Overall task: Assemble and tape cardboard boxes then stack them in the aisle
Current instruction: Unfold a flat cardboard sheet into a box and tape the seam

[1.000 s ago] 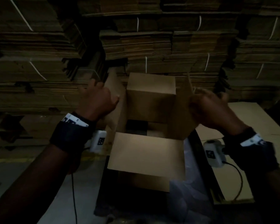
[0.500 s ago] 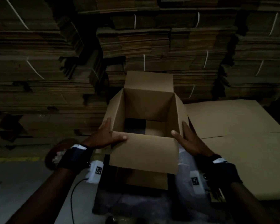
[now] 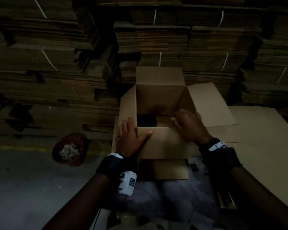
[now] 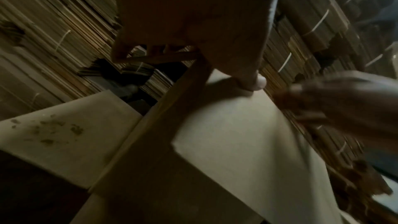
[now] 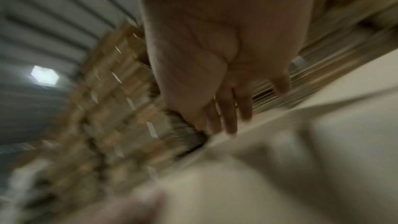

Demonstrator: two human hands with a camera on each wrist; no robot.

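An open brown cardboard box [image 3: 160, 97] stands upright in the middle of the head view, all flaps spread outward. My left hand [image 3: 131, 138] lies at its near left corner, fingers straight along the left flap and thumb pressed on the near flap [image 3: 166, 146]. The left wrist view shows that thumb [image 4: 256, 81] on the near flap [image 4: 237, 134]. My right hand [image 3: 189, 127] hovers, blurred, over the near right edge of the opening. Its fingers are straight and hold nothing, as the right wrist view shows of the right hand [image 5: 215, 57]. A dark gap shows in the box's bottom.
Strapped bundles of flat cardboard [image 3: 48, 63] are stacked high behind and to the left. Flat cardboard sheets [image 3: 264, 146] lie to the right of the box. A red basin [image 3: 68, 150] of white scraps sits on the grey floor at left. White plastic [image 3: 173, 193] lies under the box.
A second ago both hands held the raised side flaps. The flaps now lie outward. My left hand stays at the near left corner; my right hand has moved from the near right corner over the opening.
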